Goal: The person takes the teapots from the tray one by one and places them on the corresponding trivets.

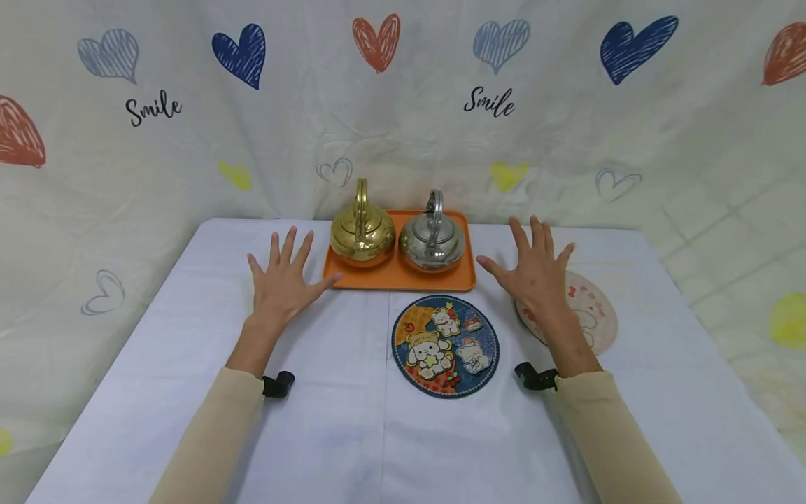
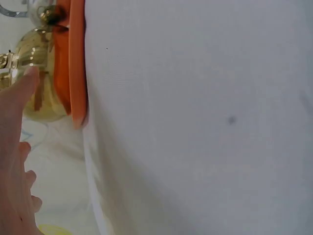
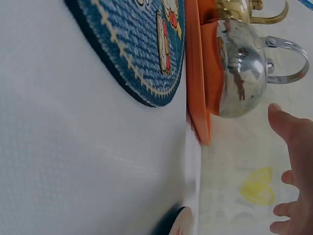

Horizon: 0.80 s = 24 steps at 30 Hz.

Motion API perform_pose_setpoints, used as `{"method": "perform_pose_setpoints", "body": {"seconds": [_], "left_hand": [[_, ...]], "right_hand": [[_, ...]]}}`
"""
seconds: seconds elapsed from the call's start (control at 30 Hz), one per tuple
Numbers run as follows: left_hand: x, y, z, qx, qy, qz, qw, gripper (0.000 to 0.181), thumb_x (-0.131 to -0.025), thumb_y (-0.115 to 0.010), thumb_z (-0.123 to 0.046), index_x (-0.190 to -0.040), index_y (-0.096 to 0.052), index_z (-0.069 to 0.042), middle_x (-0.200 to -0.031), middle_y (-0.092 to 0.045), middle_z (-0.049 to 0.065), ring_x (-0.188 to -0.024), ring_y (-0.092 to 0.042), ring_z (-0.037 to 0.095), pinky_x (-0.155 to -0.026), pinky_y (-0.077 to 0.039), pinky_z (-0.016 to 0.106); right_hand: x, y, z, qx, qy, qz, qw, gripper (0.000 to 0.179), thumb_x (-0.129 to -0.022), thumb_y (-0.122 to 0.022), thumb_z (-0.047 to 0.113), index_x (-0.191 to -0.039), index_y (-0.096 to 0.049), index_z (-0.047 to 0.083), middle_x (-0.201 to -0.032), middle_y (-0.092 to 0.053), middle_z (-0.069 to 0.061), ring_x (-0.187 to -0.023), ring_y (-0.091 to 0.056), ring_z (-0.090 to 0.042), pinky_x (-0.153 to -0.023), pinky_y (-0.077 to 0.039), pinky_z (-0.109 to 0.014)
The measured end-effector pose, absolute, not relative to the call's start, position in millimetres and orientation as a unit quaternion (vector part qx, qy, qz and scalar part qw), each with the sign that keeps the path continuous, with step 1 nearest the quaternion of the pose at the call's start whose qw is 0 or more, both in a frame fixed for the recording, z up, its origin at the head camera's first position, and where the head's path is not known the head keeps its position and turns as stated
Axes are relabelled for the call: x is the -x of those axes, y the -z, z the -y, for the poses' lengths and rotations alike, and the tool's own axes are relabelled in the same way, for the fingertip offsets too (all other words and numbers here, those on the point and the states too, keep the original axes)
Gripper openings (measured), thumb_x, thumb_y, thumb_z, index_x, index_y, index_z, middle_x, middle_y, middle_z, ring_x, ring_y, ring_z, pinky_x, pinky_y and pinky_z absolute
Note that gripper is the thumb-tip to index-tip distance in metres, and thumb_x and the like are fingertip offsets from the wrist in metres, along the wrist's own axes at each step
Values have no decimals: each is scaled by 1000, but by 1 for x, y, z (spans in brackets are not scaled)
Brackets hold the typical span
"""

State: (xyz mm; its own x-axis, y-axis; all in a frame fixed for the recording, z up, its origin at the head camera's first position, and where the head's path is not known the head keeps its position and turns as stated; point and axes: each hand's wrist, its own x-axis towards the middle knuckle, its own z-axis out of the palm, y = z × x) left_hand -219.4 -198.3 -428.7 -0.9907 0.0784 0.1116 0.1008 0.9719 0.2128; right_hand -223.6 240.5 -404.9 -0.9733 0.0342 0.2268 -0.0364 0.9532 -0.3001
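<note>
Two round teapots stand side by side on an orange tray [image 1: 403,281] at the back of the table. The gold teapot [image 1: 362,236] is on the left, the silver teapot [image 1: 432,242] on the right, both with their handles raised. My left hand [image 1: 281,283] hovers left of the tray with fingers spread, its thumb overlapping the tray's front left corner in the head view. To the right of the tray my right hand [image 1: 535,273] is spread too, its thumb pointing at the silver teapot [image 3: 242,68]. Both hands hold nothing.
In front of the tray lies a round blue mat [image 1: 446,346] with cartoon animals. A pale pink round mat [image 1: 592,315] lies at the right, partly hidden by my right hand and wrist. White cloth [image 1: 327,434] covers the table, and a heart-printed curtain [image 1: 415,126] hangs behind.
</note>
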Motion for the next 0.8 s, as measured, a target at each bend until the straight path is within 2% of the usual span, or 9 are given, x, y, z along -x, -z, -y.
{"method": "perform_pose_setpoints", "body": {"seconds": [0.1, 0.2, 0.33, 0.43, 0.67, 0.8], "left_hand": [[219, 430, 196, 47, 118, 991, 48, 104, -89, -54, -81, -169, -14, -27, -178, -6, 8, -164, -5, 40, -120, -9, 81], [219, 431, 193, 50, 136, 988, 56, 103, -88, -60, -78, -167, -23, -24, -175, -21, 12, -161, -20, 39, -117, -27, 74], [220, 434, 189, 52, 181, 980, 65, 94, -88, -67, -72, -161, -39, -19, -163, -42, 15, -149, -41, 39, -109, -41, 66], [220, 435, 187, 42, 217, 974, 54, 85, -89, -70, -66, -155, -49, -16, -153, -51, 16, -139, -50, 39, -105, -46, 62], [221, 442, 187, 9, 298, 954, 17, 66, -91, -77, -50, -142, -61, -11, -125, -63, 17, -118, -61, 34, -97, -51, 52], [223, 447, 190, 8, 314, 949, 13, 60, -92, -79, -43, -140, -63, -11, -123, -65, 16, -116, -62, 34, -100, -50, 51]], "right_hand": [[223, 406, -239, -5, -167, 977, 129, 98, -90, -65, 70, -166, -27, 19, -172, -19, -23, -160, -16, -47, -120, -2, -81], [223, 406, -237, -12, -194, 970, 146, 90, -93, -68, 62, -163, -35, 16, -170, -27, -23, -157, -25, -47, -124, -7, -76], [223, 404, -234, -30, -243, 954, 175, 77, -96, -72, 49, -156, -45, 10, -162, -40, -23, -148, -38, -48, -123, -26, -68], [224, 402, -230, -41, -275, 944, 177, 69, -97, -72, 41, -153, -48, 8, -158, -44, -24, -145, -43, -47, -118, -36, -64], [223, 397, -222, -54, -332, 929, 153, 61, -100, -70, 33, -151, -51, 6, -155, -46, -24, -144, -44, -43, -119, -37, -61], [224, 395, -216, -64, -350, 921, 157, 58, -101, -69, 32, -149, -53, 5, -153, -49, -23, -143, -45, -42, -120, -36, -60]]}}
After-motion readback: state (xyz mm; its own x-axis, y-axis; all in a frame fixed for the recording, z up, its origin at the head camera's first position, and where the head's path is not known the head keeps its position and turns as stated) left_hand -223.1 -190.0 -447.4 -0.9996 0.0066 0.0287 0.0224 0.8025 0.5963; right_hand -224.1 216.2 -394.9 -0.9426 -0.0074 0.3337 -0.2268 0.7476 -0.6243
